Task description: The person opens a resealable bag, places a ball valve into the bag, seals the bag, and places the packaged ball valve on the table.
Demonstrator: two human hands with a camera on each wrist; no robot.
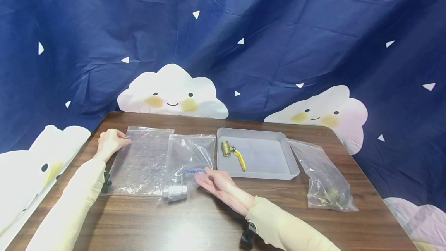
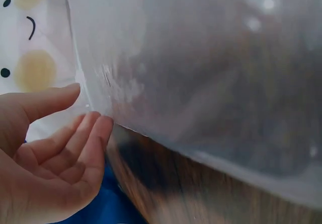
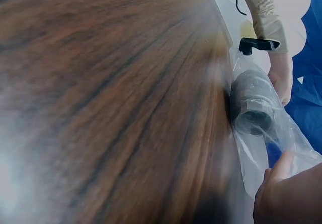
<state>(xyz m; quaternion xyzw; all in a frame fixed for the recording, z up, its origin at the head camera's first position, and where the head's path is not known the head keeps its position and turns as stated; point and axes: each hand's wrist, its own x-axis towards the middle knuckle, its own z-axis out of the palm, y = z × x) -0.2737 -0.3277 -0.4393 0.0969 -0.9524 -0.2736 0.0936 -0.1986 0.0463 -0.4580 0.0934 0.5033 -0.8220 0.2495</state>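
From my remote view, the brown wood-grain surface stretches out between two pale sleeves. Nearest on it, a silver metal fitting with a blue handle lies inside a clear zip bag, at its lower end. My right hand is at that bag's lower right side, thumb and fingers against the film by the handle; I can't tell whether they pinch it. To the right, another clear bag holds brass-coloured pieces at its near end. Left of the fitting, a larger clear bag lies flat; my left hand is at its far left edge, thumb and fingers parted. Farther back, a translucent tray carries a brass valve with a yellow lever. Beyond hangs a blue cloud-print cloth.
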